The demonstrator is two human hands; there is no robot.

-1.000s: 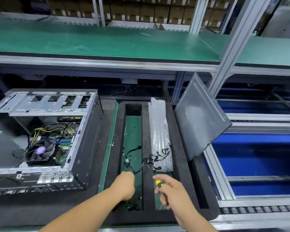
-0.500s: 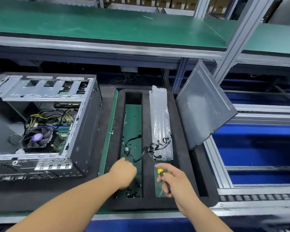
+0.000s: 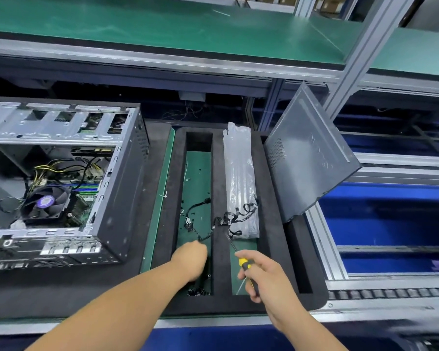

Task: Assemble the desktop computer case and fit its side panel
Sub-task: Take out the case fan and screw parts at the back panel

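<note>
I see the open computer case [image 3: 61, 183] lying at 9 o'clock, its fan [image 3: 45, 202] exposed. The side panel [image 3: 307, 158] leans tilted at 2 o'clock against the foam tray [image 3: 219, 264]. My left hand [image 3: 190, 260] dips into the tray's left slot; I cannot tell its fingers' state. My right hand [image 3: 266, 279] grips a screwdriver [image 3: 245, 264] beside 1 plastic bag [image 3: 240, 178] and cables [image 3: 223, 220].

Yellow-black screwdriver [image 3: 246, 268], black foam tray [image 3: 269, 249]
</note>
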